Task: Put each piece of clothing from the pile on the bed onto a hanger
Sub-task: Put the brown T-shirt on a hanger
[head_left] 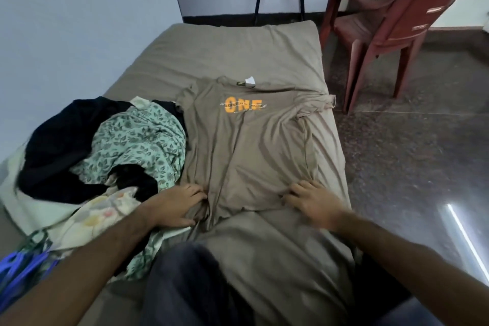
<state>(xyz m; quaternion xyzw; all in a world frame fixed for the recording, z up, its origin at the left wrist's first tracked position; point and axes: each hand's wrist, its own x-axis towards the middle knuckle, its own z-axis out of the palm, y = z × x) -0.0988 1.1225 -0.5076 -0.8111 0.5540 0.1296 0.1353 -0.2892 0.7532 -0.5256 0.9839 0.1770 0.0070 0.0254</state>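
Both hands, left hand (182, 202) and right hand (311, 200), pinch the near hem of the olive ONE t-shirt (243, 145), which runs lengthwise away, collar farthest.

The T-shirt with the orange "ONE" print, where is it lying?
The T-shirt lies spread flat mid-bed, print up, right of the clothes pile; both hands grip its near hem.

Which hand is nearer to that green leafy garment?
Left. The left hand sits at the t-shirt hem beside the green leafy garment; the right hand is farther across.
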